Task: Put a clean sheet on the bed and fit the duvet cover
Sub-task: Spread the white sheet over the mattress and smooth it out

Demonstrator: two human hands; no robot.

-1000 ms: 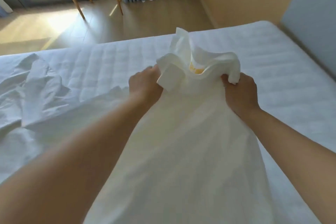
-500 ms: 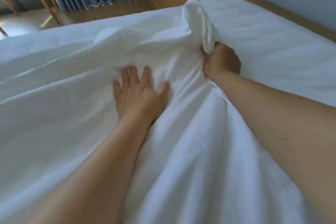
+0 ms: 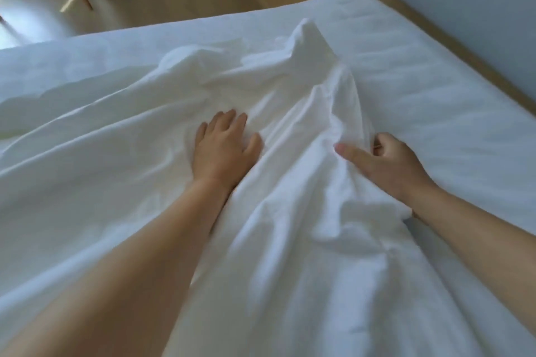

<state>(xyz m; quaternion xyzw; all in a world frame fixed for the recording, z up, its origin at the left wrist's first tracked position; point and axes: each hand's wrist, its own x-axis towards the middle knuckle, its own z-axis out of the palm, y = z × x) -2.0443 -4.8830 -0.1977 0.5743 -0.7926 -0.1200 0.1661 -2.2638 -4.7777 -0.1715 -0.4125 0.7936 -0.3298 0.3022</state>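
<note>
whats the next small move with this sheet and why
Probably draw the bunched ridge of the sheet rightward with the right hand, whose fingers curl into that fold, while the left hand presses flat as an anchor. The quilted mattress on the right lies bare, and the sheet is piled in the middle.

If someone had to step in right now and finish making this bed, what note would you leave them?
Left hand: open, pressing flat on the crumpled white fabric sheet.
Right hand: pinching a raised fold of it.
Sheet lies bunched across the white quilted mattress, bare beyond the right hand.
Done: sheet on bed. Left: spread, tuck, fit duvet cover; none in view.
</note>
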